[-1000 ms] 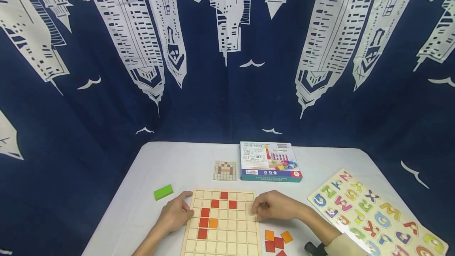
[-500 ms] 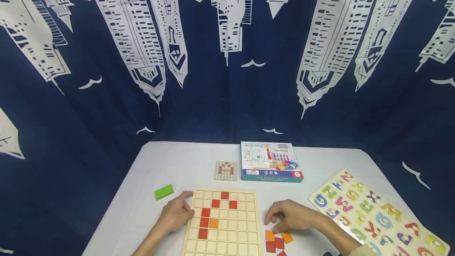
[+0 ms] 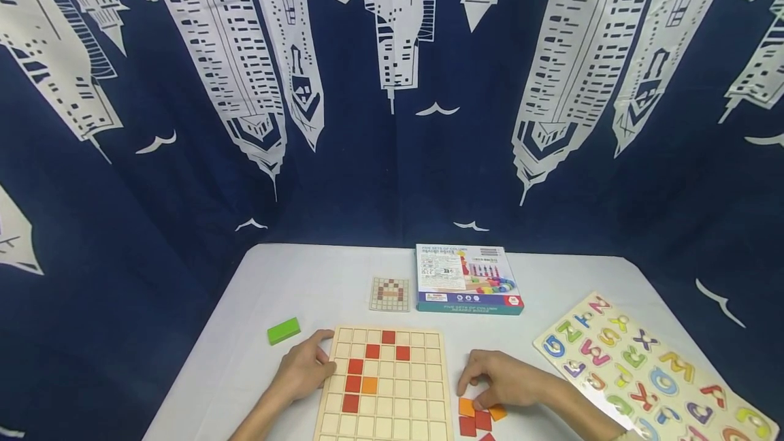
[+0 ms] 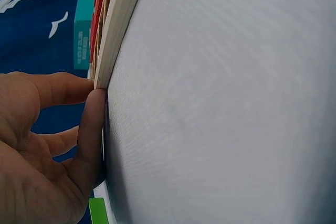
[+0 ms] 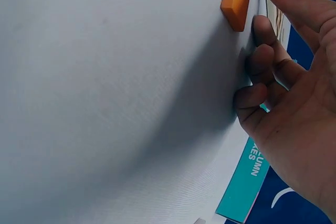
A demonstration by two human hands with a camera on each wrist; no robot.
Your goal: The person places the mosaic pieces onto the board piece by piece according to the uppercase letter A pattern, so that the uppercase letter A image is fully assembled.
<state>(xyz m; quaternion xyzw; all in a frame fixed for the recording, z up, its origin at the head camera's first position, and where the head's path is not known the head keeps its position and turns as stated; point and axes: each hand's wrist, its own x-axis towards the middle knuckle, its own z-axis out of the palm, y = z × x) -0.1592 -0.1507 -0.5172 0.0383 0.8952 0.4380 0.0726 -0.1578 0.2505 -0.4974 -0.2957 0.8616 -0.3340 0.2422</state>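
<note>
A wooden grid board lies at the near middle of the table, with several red tiles and one orange tile in its squares. My left hand grips the board's left edge between thumb and finger; the left wrist view shows them at the board's corner. Right of the board, my right hand is over a loose group of red tiles and orange tiles. Its thumb touches a red tile at the top of the right wrist view, beside an orange tile. The other fingers are loosely bent.
A small pattern card lies behind the board, beside a flat boxed toy set. A green block sits on the left. At the right lies an alphabet puzzle board, with my right forearm along its near side.
My right hand has moved from the board's right edge, right and toward me, down to the loose tiles. My left hand stays on the board's left edge.
</note>
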